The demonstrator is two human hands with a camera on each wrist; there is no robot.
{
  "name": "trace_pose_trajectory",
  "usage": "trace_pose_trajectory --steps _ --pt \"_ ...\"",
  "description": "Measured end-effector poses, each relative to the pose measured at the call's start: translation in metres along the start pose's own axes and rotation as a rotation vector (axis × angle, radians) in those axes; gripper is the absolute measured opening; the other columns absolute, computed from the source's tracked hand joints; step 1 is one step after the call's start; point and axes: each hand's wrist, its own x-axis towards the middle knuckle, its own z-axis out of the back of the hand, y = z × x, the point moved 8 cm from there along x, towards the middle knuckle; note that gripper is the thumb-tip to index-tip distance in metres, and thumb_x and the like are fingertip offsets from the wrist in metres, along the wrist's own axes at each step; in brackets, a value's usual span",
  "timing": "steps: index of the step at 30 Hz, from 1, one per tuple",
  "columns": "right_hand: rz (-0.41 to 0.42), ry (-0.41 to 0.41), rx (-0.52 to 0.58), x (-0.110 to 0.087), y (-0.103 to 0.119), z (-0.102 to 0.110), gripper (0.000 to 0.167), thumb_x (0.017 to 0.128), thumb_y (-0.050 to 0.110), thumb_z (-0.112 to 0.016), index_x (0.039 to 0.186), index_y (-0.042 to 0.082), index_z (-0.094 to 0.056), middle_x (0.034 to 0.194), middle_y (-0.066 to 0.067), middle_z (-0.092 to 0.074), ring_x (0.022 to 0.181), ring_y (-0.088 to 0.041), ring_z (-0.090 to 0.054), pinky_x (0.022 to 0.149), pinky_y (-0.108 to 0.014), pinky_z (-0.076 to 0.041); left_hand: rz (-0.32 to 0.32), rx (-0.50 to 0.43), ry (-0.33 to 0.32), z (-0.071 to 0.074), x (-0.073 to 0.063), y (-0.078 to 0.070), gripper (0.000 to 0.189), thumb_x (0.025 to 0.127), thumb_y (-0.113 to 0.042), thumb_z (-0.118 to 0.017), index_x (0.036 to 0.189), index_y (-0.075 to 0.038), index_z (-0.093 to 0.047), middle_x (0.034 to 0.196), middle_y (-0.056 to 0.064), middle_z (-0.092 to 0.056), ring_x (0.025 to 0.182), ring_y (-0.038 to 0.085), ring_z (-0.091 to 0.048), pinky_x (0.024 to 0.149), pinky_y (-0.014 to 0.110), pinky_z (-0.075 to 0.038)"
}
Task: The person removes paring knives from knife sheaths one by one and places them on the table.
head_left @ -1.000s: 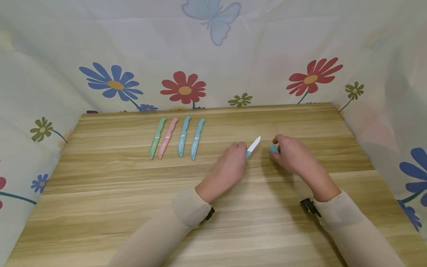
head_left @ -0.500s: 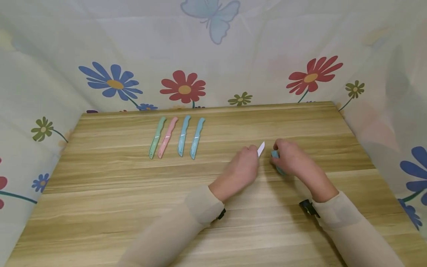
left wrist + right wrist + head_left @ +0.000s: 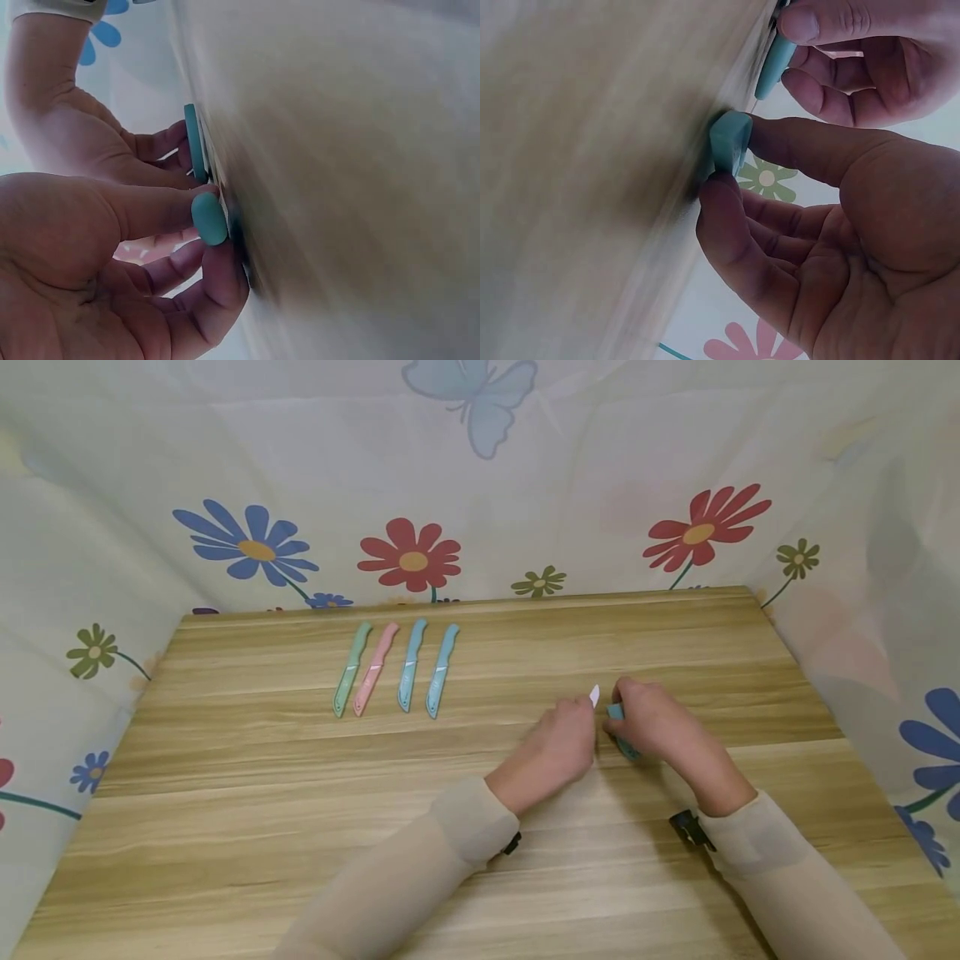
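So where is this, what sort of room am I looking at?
Probably a makeshift indoor work booth: a wood-grain table enclosed by a flower-printed curtain, with four sheathed knives lined up. The wider room isn't visible.

You wear plain, long beige sleeves, the left sleeve (image 3: 397, 881) lying toward 7 o'clock in the head view and the right sleeve (image 3: 802, 885) toward 4 o'clock. Each ends at your wrist in a broad band, with the left cuff (image 3: 476, 818) and the right cuff (image 3: 753, 835) both showing faintly greyer tones. Your left wrist bears a small black fitting (image 3: 513, 843) at the cuff's 4 o'clock side; your right bears a larger, angular black device (image 3: 688, 829) at 9 o'clock, finer details too small to read.
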Motion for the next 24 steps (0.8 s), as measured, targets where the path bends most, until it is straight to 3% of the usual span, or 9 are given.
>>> trace_pose_trajectory --steps 6,14,24 --pt "0.003 0.000 -0.006 0.000 0.001 0.000 0.034 0.100 0.021 -0.073 0.114 -0.006 -0.059 0.093 -0.013 -0.065 0.084 -0.029 -0.061 0.074 -0.043 -0.053 0.013 -0.005 0.029 -0.003 0.002 -0.003 0.017 0.104 -0.010 -0.062 0.117 0.000 -0.063 0.102 0.015 -0.068 0.085 0.023 -0.070 0.067 0.034 -0.059" --pt "0.018 0.011 -0.031 -0.003 0.004 0.000 0.041 0.103 0.025 -0.071 0.120 -0.010 -0.059 0.110 -0.024 -0.069 0.096 -0.035 -0.066 0.084 -0.052 -0.056 0.015 0.011 0.037 -0.005 0.001 -0.006 0.019 0.106 -0.011 -0.059 0.120 0.001 -0.063 0.105 0.015 -0.065 0.085 0.023 -0.067 0.069 0.034 -0.058" --pt "0.034 0.025 -0.034 -0.003 0.007 0.000 0.036 0.103 0.019 -0.070 0.121 -0.011 -0.061 0.109 -0.023 -0.069 0.095 -0.034 -0.065 0.085 -0.052 -0.055 -0.042 0.110 0.023 -0.008 0.005 -0.017 0.017 0.104 -0.013 -0.062 0.116 -0.002 -0.067 0.106 0.010 -0.067 0.098 0.021 -0.065 0.074 0.031 -0.059"
